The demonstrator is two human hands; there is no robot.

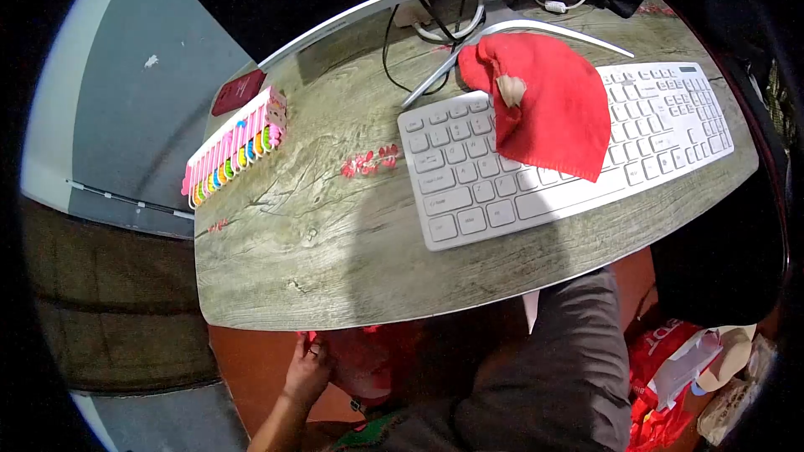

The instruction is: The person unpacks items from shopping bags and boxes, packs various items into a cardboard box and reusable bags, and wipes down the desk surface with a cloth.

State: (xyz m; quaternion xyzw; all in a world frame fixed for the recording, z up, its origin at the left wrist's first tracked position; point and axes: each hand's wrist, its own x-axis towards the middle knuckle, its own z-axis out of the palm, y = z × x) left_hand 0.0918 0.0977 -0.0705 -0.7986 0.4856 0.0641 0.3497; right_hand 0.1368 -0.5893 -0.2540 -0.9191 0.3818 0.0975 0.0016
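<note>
My left hand (306,368) is low in the view, below the front edge of the wooden desk (335,259). Its fingers curl against a red thing (368,360) in the shadow under the desk; whether they grip it is unclear. My right hand is out of sight. On the desk lies a white keyboard (469,192), with a red cloth (557,109) draped over its middle and a small pale lump (511,88) resting on the cloth. A grey trouser leg (561,368) fills the lower middle.
A pink rack with coloured beads (239,146) stands at the desk's left edge, a dark red flat case (237,92) behind it. A silver monitor stand (502,33) and cables (435,25) sit at the back. Red bags and papers (678,368) lie at the lower right.
</note>
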